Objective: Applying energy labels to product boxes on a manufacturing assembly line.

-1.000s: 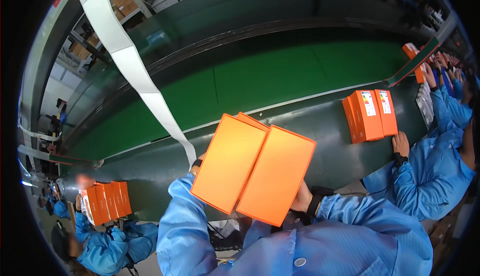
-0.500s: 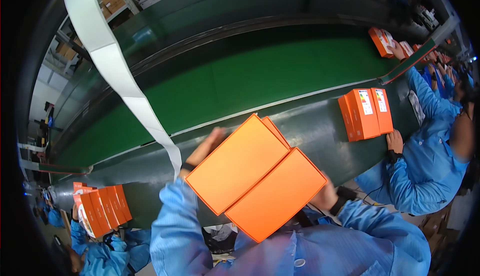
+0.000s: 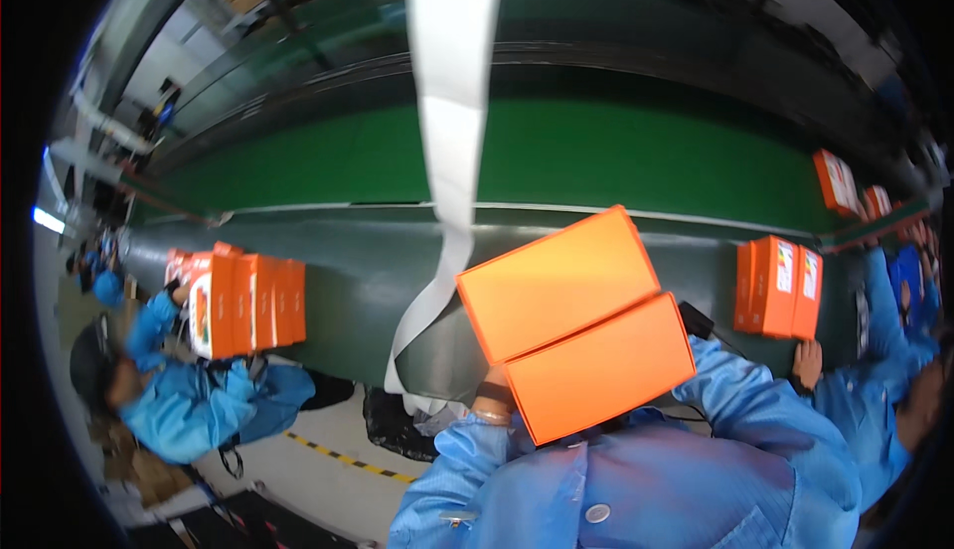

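Observation:
Two orange boxes [image 3: 561, 281], side by side with a seam between them, are held up in front of me over the dark near ledge. My left hand [image 3: 499, 380] is at their lower left; its wrist wears a dark band and a clear one, and its fingers are hidden by the boxes. On the other side my right sleeve [image 3: 740, 380] reaches the boxes' right edge, where a dark wristband shows; the right hand itself is behind them. Both hands seem to support the boxes. A long white strip [image 3: 452, 132] hangs down just left of the boxes.
A green conveyor belt [image 3: 328, 156] runs across beyond the dark ledge [image 3: 363, 271]. Orange boxes [image 3: 268, 301] stand in a row at left by a co-worker [image 3: 209, 390]. More labelled orange boxes [image 3: 780, 286] stand at right near another person's hand [image 3: 808, 362].
The view has swung, so the white strip now hangs nearer the middle. The held boxes have turned flatter, and my left hand has gone from their upper left side to the lower left.

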A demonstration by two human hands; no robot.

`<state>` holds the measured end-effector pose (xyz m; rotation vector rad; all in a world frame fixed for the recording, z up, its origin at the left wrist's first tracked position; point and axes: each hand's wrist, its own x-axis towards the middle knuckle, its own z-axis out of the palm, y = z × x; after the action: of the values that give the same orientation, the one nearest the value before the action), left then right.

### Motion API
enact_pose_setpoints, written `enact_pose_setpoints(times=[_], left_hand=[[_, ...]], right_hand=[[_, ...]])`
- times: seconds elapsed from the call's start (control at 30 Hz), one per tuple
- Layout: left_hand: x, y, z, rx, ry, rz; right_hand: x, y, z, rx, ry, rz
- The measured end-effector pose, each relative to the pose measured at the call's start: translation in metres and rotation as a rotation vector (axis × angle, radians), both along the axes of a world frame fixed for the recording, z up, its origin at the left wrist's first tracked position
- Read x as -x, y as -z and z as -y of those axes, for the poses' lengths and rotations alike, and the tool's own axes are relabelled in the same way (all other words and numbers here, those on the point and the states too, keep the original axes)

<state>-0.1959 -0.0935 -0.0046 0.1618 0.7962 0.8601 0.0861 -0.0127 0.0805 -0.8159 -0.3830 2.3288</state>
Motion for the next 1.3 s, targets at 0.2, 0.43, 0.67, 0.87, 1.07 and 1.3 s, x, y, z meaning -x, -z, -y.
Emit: enact_pose_setpoints(times=[0.2, 0.43, 0.67, 0.87, 1.07, 1.3], left_hand=[[0.008, 0.04, -0.049, -0.147, 0.082, -0.084], [0.085, -0.128, -0.031, -0.235, -0.418, -0.831], [0.325, -0.293, -0.041, -0.257, -0.499, -2.609], [0.438, -0.316, -0.082, -0.003, 0.008, -2.49], [0.458, -0.297, -0.088, -0.099, 0.181, -2.279], [0.43, -0.283, -0.084, -0.125, 0.115, -2.399]], right_hand=[[0.019, 0.019, 0.007, -0.026, 0.102, -0.02], [-0.027, -0.101, -0.07, -0.606, 0.533, 0.813], [0.063, -0.32, -0.121, -1.333, 0.439, 0.541], [0.281, -0.407, -0.057, -1.06, -0.068, -0.124], [0.51, -0.344, -0.067, -1.069, 0.067, 0.16], [0.611, -0.117, -0.136, -0.676, 0.262, 0.493]])
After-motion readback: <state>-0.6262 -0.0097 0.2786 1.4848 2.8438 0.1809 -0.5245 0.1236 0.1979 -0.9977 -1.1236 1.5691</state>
